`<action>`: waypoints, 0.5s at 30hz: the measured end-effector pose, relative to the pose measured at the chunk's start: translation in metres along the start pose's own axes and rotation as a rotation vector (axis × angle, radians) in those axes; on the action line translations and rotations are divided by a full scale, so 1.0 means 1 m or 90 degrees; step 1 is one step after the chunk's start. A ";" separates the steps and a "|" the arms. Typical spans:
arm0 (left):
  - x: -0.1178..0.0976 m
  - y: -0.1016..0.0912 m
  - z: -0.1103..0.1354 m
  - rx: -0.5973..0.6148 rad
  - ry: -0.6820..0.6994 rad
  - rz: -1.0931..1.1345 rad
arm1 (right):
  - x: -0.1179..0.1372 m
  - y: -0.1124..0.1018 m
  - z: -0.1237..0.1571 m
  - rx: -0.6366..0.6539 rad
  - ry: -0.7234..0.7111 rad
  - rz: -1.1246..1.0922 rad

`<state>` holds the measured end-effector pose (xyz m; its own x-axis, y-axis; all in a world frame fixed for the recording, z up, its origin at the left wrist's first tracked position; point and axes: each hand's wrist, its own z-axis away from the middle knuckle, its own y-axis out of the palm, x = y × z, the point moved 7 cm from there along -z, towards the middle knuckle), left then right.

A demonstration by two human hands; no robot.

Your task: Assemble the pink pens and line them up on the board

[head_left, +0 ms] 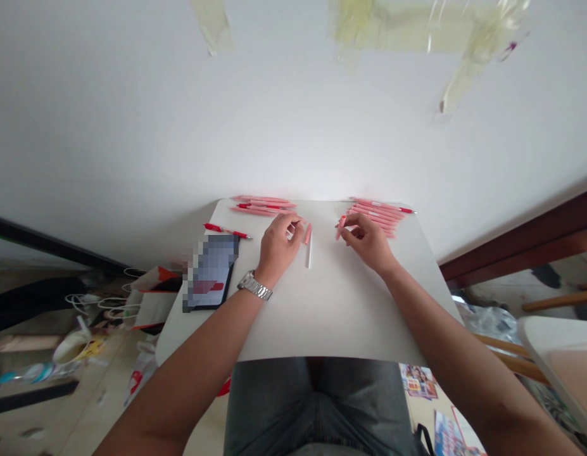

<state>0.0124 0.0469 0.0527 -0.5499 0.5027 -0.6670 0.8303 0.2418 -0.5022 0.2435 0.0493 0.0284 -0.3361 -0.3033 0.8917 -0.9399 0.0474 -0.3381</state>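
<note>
My left hand (277, 246), with a metal watch on the wrist, rests on the white table (331, 310) with its fingers curled round a small pen part I cannot make out. Just right of it lies a pink and white pen barrel (308, 246). My right hand (366, 242) pinches a pink pen part (341, 226) between thumb and fingers. One pile of pink pens (262, 205) lies at the far left of the table, and another pile of pink pens (379, 214) at the far right, just behind my right hand.
A single red pen (227, 231) lies near the left edge, beside a dark phone (211, 271). Bags and clutter (141, 297) cover the floor on the left. A wooden bench and white chair (554, 354) stand at right. The wall is close behind the table.
</note>
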 end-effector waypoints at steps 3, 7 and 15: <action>0.001 0.001 0.001 0.020 -0.008 -0.055 | 0.004 -0.002 0.000 -0.011 -0.001 0.003; 0.001 0.005 0.003 0.045 -0.004 -0.123 | 0.004 -0.003 0.000 -0.022 0.000 0.009; -0.010 0.007 0.007 0.080 0.054 -0.251 | 0.004 -0.004 0.000 -0.033 -0.005 0.013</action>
<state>0.0236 0.0375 0.0522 -0.8096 0.4595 -0.3653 0.5371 0.3286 -0.7769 0.2460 0.0476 0.0332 -0.3544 -0.3096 0.8823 -0.9350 0.1026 -0.3396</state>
